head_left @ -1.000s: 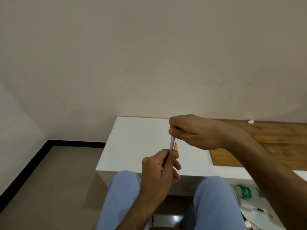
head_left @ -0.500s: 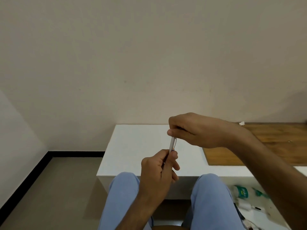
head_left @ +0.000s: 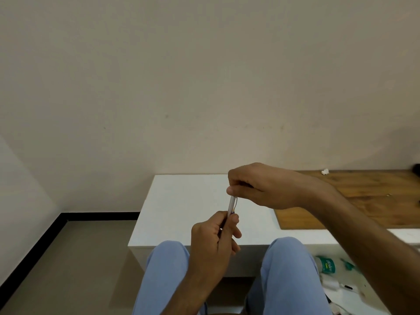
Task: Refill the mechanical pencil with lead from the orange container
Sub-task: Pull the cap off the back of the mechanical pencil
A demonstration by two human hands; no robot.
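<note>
My left hand (head_left: 212, 244) grips the lower part of a slim silver mechanical pencil (head_left: 231, 204), which stands nearly upright over the white table's front edge. My right hand (head_left: 261, 186) is pinched on the pencil's top end from above. A thin clip with an orange-yellow tint runs along the pencil's right side. The orange lead container is not visible; the fingers may hide it. Whatever sits between my right fingertips is hidden.
A white table (head_left: 181, 201) stands in front of my knees, with a wooden board (head_left: 363, 201) on its right part. A small white scrap (head_left: 325, 177) lies at the board's far edge. A green-labelled bottle (head_left: 327, 266) and small items lie below at right.
The view has tilted and shifted slightly, so the table sits lower in frame. Both hands keep their hold on the pencil; the orange part seen beside it earlier now shows less.
</note>
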